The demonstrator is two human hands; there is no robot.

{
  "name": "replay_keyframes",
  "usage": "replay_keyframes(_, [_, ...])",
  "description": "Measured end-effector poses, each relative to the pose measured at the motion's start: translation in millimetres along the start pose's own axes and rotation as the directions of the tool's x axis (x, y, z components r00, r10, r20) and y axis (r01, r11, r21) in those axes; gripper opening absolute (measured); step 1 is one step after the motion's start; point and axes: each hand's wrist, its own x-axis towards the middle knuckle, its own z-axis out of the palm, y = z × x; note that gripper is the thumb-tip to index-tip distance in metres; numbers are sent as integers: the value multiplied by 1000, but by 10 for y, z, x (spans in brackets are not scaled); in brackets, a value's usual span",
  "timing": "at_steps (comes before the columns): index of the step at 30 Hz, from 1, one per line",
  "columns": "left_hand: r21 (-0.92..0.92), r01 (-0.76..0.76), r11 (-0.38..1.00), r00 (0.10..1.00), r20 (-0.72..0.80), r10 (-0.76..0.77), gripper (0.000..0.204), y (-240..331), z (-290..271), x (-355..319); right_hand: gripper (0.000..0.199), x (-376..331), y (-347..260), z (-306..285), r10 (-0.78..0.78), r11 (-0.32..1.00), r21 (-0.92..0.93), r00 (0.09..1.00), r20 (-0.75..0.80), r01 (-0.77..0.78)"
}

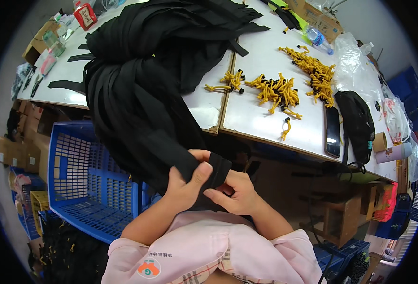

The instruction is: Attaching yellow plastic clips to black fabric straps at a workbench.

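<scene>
A large heap of black fabric straps [138, 85] drapes over the table's front edge down toward me. My left hand [187, 182] is closed on the end of one black strap, its thumb lying on top. Close beside it, my right hand [235, 191] pinches the same strap near its folded end [219, 166]. Part of the right fingers is hidden behind the fabric. On the table beyond my hands lie several yellow cord loops with black ends [277, 92], and a longer pile of them [313, 71] lies farther right.
A blue plastic crate [95, 222] stands below the table at left. At right on the white table [247, 113] are a phone [332, 132], a black pouch [355, 120], a cup [393, 153] and a water bottle [318, 40]. A red container [84, 16] stands far left.
</scene>
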Motion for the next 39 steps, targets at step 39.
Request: replay_keyframes(39, [82, 126, 989, 971, 193, -140, 6, -11, -62, -77, 21, -12, -82, -128, -386, 829, -483, 914, -129, 282])
